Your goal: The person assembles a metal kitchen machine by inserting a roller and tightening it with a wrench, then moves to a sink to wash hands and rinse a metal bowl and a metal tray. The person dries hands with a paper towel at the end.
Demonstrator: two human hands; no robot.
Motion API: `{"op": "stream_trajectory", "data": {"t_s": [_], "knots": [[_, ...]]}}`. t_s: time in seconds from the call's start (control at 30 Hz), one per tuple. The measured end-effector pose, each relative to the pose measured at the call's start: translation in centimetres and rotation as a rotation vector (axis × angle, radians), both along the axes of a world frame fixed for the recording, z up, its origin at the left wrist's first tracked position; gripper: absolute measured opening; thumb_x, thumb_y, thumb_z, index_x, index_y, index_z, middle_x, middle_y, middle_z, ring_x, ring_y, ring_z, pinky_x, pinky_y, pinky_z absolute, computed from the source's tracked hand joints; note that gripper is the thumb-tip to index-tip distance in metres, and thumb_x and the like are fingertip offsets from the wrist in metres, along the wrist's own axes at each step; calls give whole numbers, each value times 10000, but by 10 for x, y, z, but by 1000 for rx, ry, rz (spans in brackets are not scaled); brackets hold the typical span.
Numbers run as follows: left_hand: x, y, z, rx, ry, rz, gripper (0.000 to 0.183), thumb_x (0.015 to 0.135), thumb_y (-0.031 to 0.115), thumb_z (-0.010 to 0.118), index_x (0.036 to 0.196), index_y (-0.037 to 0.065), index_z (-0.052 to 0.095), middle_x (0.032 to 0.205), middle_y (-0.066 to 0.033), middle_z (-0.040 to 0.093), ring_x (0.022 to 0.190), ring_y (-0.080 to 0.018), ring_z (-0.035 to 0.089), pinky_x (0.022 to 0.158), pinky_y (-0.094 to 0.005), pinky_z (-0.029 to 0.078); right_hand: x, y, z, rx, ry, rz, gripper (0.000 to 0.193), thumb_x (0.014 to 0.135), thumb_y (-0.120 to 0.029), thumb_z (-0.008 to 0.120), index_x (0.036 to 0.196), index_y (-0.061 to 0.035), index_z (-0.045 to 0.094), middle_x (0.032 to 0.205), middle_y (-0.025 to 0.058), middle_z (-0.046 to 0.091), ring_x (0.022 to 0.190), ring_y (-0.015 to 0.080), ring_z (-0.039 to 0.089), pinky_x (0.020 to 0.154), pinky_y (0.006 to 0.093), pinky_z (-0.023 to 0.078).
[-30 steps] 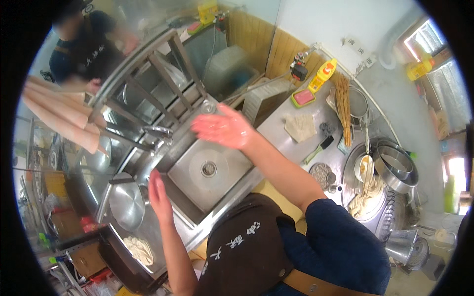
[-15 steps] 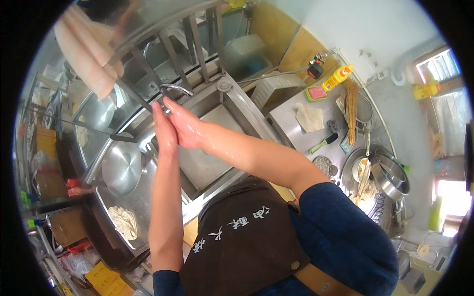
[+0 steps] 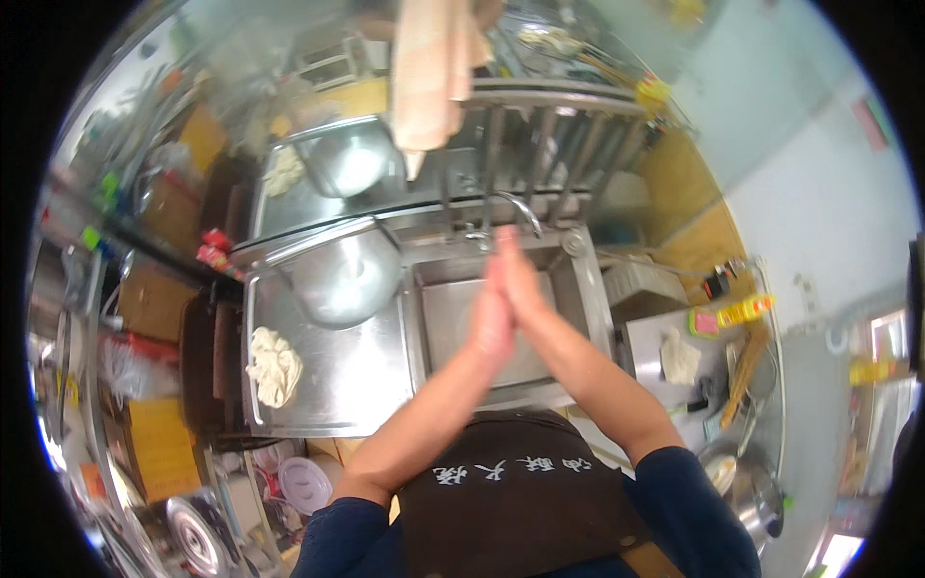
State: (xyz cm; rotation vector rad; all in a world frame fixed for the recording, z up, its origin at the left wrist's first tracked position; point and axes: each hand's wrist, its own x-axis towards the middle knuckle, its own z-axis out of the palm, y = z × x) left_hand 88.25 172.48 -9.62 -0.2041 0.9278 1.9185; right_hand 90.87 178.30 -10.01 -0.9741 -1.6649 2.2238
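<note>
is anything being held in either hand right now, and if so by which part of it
Nothing visible is held: the left hand and right hand are together, palm to palm, above the sink.

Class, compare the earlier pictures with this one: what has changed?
The left hand and right hand, apart at first, have come together palm to palm above the sink; nothing visibly picked up. The view has turned left. The metal bowl and pale cloth stayed put.
</note>
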Motion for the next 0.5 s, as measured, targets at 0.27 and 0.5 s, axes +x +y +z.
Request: {"op": "stream_trajectory", "data": {"t_s": [0.27, 0.5], "knots": [[4, -12, -23, 57, 149, -99, 772, 1070, 610, 368, 1605, 56, 319, 1667, -73, 313, 1513, -235, 305, 1240, -380, 219, 4, -20, -11, 102, 117, -43, 957, 993, -742, 408, 1559, 30, 376, 1618, 133, 386, 1491, 240, 342, 1218, 366, 264], [29, -6, 18, -8, 53, 182, 583, 1045, 475, 498, 1420, 34, 570, 1453, -173, 574, 1331, -287, 525, 1114, -409, 399, 25, 1, -69, -18, -2, 161, 715, 1104, -517, 352, 1616, -27, 264, 1680, 112, 276, 1548, 240, 255, 1244, 343, 215]]}}
